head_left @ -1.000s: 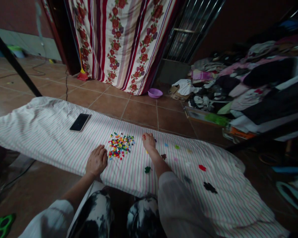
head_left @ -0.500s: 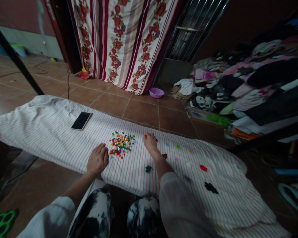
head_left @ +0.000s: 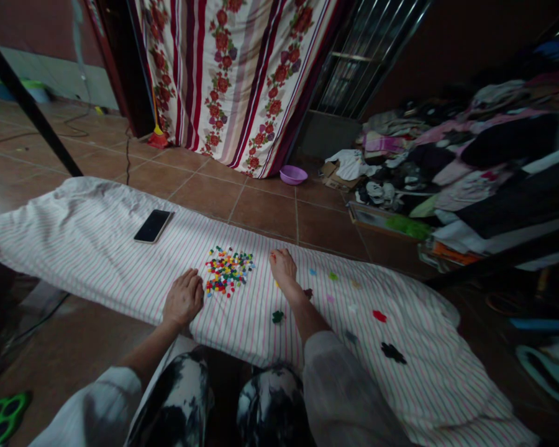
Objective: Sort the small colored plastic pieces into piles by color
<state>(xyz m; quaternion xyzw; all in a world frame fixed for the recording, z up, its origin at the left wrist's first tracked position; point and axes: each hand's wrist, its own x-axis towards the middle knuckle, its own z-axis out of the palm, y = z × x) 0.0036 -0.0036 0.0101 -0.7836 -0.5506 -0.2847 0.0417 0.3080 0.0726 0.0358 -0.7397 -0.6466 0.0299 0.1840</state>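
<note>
My left hand [head_left: 184, 298] rests on the striped cloth [head_left: 97, 261], palm down, with its fingers lying out beside the pile of small coloured beads [head_left: 230, 271]. To the right of that pile, my right hand [head_left: 283, 268] is closed, with fingertips pinched together. A hint of orange-red shows at the fingers, too small to name. Just under this hand a bit of yellow peeks out. Small groups sorted by colour lie around my right forearm: dark green [head_left: 278, 317], brown [head_left: 309, 293], red [head_left: 379, 316], black [head_left: 394, 352] and lime green [head_left: 333, 275], among several others.
A phone [head_left: 153, 226] lies on the cloth at the left. Beyond the cloth are a tiled floor, a purple basin [head_left: 293, 175] and a floral curtain [head_left: 242, 87]. Heaped clothes and shoes [head_left: 447, 149] fill the right side. A dark pole [head_left: 32, 105] slants at the left.
My right hand has shifted very slightly, and the orange-red spot at its fingertips shows less clearly. My left hand and the bead pile stay as they were.
</note>
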